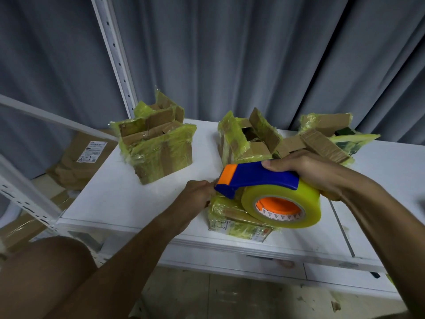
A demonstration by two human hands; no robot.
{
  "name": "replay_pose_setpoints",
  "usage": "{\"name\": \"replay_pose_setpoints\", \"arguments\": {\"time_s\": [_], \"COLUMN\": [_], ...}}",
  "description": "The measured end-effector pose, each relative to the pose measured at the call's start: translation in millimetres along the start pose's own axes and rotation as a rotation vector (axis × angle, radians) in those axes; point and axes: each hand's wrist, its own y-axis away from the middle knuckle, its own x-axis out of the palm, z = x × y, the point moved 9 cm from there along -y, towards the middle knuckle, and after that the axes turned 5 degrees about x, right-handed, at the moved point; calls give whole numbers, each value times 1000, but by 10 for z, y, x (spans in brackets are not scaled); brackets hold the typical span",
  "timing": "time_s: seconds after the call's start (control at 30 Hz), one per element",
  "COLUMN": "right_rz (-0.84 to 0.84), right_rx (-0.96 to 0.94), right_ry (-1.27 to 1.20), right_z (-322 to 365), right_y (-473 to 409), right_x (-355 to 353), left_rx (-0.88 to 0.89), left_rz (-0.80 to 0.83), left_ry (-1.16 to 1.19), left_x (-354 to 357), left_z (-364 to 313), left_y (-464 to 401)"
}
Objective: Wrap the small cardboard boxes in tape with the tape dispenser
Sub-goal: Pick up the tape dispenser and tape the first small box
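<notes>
A small cardboard box point(236, 221) wrapped in yellowish tape lies near the front edge of the white shelf point(128, 199). My right hand point(308, 170) grips the blue and orange tape dispenser point(257, 178), whose yellow tape roll point(281, 207) hangs just above the box. The dispenser's orange nose points left, close to my left hand point(199, 192), which holds the box's left end with curled fingers. The top of the box is partly hidden by the roll.
Three taped cardboard boxes with open flaps stand further back: one at the left point(156, 143), one in the middle point(246, 139), one at the right point(331, 134). A white perforated upright point(115, 54) rises behind. Flat cartons point(85, 157) lie on the floor at the left. My knee point(46, 272) is bottom left.
</notes>
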Motion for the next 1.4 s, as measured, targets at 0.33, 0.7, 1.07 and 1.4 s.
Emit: {"name": "replay_pose_setpoints", "arguments": {"time_s": [0.33, 0.7, 1.07, 1.4], "right_rz": [-107, -76, -114, -87], "right_rx": [32, 37, 44, 39], "right_ry": [102, 111, -106, -159], "right_z": [103, 106, -40, -1], "right_y": [-150, -190, -90, -145], "right_x": [2, -26, -28, -28], "left_rx": [21, 250, 83, 141], "left_rz": [-141, 8, 16, 56], "left_ry": [-76, -101, 26, 98], "left_x": [-121, 14, 171, 286], "left_z": [192, 2, 180, 221], "left_y": [41, -28, -42, 1]}}
